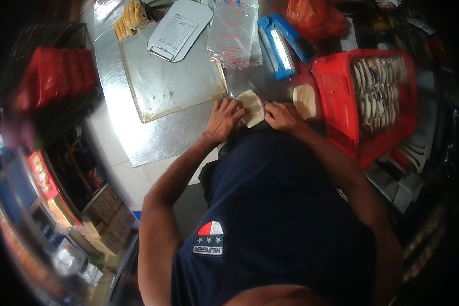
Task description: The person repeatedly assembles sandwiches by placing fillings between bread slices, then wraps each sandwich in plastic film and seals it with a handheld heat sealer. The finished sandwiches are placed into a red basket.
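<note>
A flat, pale piece of bread or dough [251, 109] is between my hands at the near edge of the steel table, with what looks like clear plastic around it. The curled fingers of my left hand [225, 118] grip its left side. At its right edge, my right hand [284, 116] pinches with thumb and fingers; whether it holds the plastic or the bread itself is hard to see. A second flat, pale piece [304, 101] lies just beyond my right hand, beside the red basket.
A worn baking tray [176, 82] carries a clipboard [179, 32]. Clear plastic bags [234, 36] lie near a blue impulse sealer [281, 48]. The red plastic basket [336, 88] holds rows of packed flat items [378, 91]. Bread rolls [132, 19] sit at the far left.
</note>
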The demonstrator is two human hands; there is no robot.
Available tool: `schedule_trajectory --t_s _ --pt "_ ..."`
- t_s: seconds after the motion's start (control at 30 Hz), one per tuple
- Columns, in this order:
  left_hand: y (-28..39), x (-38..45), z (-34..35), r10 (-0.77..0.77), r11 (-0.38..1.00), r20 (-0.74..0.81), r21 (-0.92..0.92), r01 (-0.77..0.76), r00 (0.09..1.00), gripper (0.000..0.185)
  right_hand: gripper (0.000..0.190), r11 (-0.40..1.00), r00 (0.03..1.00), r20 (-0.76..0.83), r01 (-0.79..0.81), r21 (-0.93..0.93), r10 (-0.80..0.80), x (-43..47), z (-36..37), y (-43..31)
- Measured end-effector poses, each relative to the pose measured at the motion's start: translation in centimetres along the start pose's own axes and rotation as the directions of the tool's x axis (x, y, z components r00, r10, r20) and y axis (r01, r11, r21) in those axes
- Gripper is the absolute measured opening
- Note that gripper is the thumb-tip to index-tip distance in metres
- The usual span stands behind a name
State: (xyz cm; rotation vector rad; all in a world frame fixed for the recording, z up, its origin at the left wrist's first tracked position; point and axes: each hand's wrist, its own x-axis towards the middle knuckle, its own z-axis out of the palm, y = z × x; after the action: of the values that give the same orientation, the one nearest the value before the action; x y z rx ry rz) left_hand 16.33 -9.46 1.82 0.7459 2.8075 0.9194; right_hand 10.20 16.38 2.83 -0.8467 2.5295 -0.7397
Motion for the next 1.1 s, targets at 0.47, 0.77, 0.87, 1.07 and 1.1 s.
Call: schedule_trajectory --t_s 0.47,0.77,0.87,1.07,1.1 --pt "1.3 5.9 1.1 -0.197 0.980 -0.030 0.002 0.197 0.980 0.079 0.015 0.992 0.998 0.003 0.056 0.115 -0.056 -1.1 0.3 0.1" --pt "1.3 4.2 -3.2 -0.412 0.702 0.011 -0.634 0.325 0.911 0.062 0.010 0.907 0.915 -0.368 0.285 0.308 -0.163 2.7 -5.9 -2.9" --pt "3.4 3.0 -5.5 -0.379 0.498 -0.113 -0.861 0.100 0.919 0.054 0.014 0.710 0.986 -0.139 0.036 0.703 0.087 3.7 -7.8 -2.7" --pt "1.9 3.1 -3.6 -0.496 0.490 -0.125 -0.857 0.158 0.859 0.024 0.040 0.593 0.977 0.108 -0.199 0.780 0.185 2.9 -10.4 -2.6" --pt "2.2 3.6 -3.6 -0.469 0.502 -0.169 -0.858 0.104 0.867 0.020 0.049 0.687 0.985 -0.019 -0.105 0.719 0.171 2.3 -10.4 -3.1"
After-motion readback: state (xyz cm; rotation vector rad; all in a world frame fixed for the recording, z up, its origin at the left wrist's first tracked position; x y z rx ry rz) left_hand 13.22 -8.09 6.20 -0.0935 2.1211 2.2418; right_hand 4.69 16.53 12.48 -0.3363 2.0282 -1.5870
